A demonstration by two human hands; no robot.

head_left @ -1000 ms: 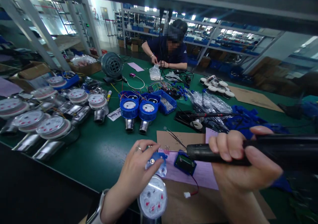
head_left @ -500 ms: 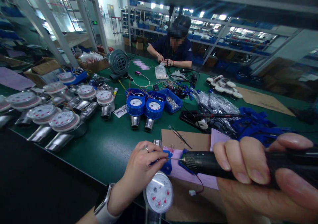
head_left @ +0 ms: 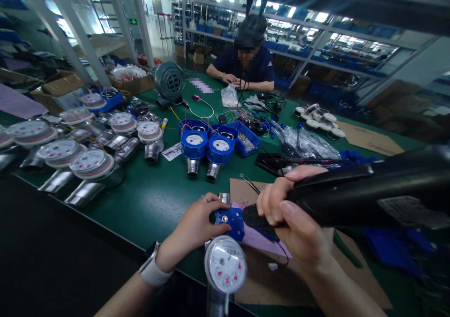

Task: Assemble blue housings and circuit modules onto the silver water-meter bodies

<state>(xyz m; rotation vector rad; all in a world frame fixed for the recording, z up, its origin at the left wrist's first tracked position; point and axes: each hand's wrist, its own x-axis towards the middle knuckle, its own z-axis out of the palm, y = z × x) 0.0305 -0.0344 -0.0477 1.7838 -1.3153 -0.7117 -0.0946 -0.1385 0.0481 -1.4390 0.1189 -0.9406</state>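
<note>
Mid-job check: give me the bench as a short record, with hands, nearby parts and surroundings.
Left hand: holds one end of the blue plastic bracket
Right hand: grips the black power screwdriver
Bit: points toward the bracket; contact unclear
Nearest meter: round dial, just below the bracket in view
Under the work: pink sheet on cardboard
Tweezers: on the cardboard, partly hidden
Beyond: two blue-cased meters beside a blue bin of small metal parts
Across the bench: one co-worker
</note>
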